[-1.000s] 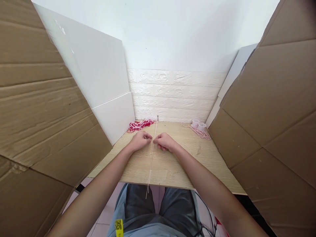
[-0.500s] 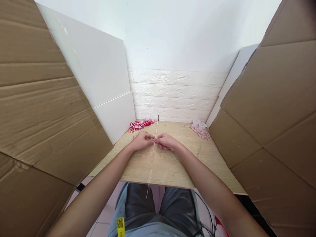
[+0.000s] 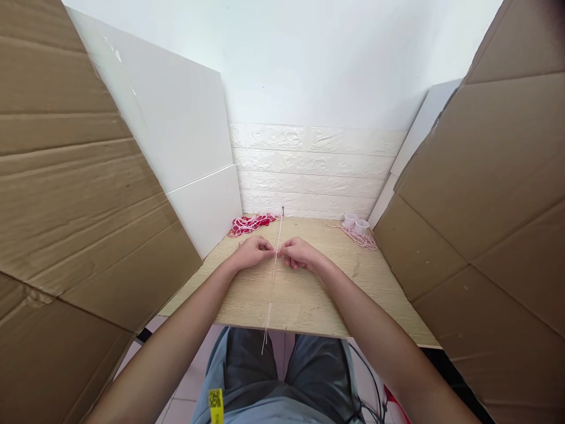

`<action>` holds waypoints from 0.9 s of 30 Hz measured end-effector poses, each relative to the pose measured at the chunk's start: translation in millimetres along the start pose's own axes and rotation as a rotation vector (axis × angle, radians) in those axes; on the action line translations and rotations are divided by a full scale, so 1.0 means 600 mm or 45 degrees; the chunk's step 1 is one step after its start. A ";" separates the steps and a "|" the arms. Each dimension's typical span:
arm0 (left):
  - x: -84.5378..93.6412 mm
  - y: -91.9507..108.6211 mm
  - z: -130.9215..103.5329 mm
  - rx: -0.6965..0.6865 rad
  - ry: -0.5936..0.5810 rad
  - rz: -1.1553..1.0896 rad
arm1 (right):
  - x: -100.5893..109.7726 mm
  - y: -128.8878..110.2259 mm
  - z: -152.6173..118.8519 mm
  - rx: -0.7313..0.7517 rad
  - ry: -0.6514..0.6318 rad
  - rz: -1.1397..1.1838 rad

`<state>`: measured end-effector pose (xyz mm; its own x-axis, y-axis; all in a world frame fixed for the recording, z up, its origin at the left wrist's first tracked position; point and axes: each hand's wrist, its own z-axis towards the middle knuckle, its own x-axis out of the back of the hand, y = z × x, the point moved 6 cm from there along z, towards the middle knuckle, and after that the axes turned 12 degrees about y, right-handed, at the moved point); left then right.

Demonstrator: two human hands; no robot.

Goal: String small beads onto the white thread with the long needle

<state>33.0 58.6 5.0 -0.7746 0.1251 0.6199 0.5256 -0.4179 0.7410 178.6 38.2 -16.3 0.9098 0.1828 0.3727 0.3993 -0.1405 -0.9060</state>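
A thin pale pink cord (image 3: 273,282) runs from a small dark hook (image 3: 283,210) at the back of the wooden table, down the middle and over the front edge, where its loose ends hang. My left hand (image 3: 255,251) pinches at the cord from the left, thumb and forefinger together. From the other side my right hand (image 3: 300,253) also pinches there, its other fingers curled. A small loop of cord stands between the fingertips, around the lengthwise strand. Exactly which strand each hand holds is too small to make out.
A tangle of red and pink cord (image 3: 251,225) lies at the back left. Two small clear plastic cups (image 3: 361,227) stand at the back right beside a pink cord bundle (image 3: 359,238). Cardboard panels (image 3: 494,194) flank the wooden table (image 3: 318,306); a white brick-patterned wall (image 3: 318,171) closes the back.
The loop between my fingertips looks thinner and sits differently around the strand. My hands have shifted only slightly; everything else stays put.
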 end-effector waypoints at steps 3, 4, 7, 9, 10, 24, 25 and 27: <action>0.002 0.000 0.000 0.001 0.005 0.034 | 0.004 0.003 0.003 -0.004 0.021 -0.020; 0.004 0.000 0.000 0.007 0.013 0.054 | 0.005 0.005 0.004 -0.005 0.029 -0.030; 0.008 -0.005 0.001 0.041 0.038 0.109 | 0.008 0.008 0.009 0.003 0.050 -0.044; 0.010 -0.010 0.002 0.063 0.056 0.136 | 0.010 0.008 0.010 0.007 0.070 -0.039; 0.011 -0.013 0.003 0.071 0.067 0.145 | 0.012 0.007 0.010 0.009 0.082 -0.032; 0.013 -0.006 -0.001 -0.008 0.113 0.142 | 0.028 -0.006 0.002 0.140 0.262 -0.137; 0.012 -0.004 -0.001 -0.016 0.113 0.130 | 0.027 -0.008 0.002 0.160 0.270 -0.153; 0.008 -0.001 0.000 -0.044 0.109 0.113 | 0.025 -0.013 0.003 0.221 0.288 -0.194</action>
<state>29.0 59.3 7.6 -0.7535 0.0096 0.6574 0.5822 -0.4549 0.6739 189.2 43.6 -4.1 0.8508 -0.0350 0.5243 0.5254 0.0432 -0.8497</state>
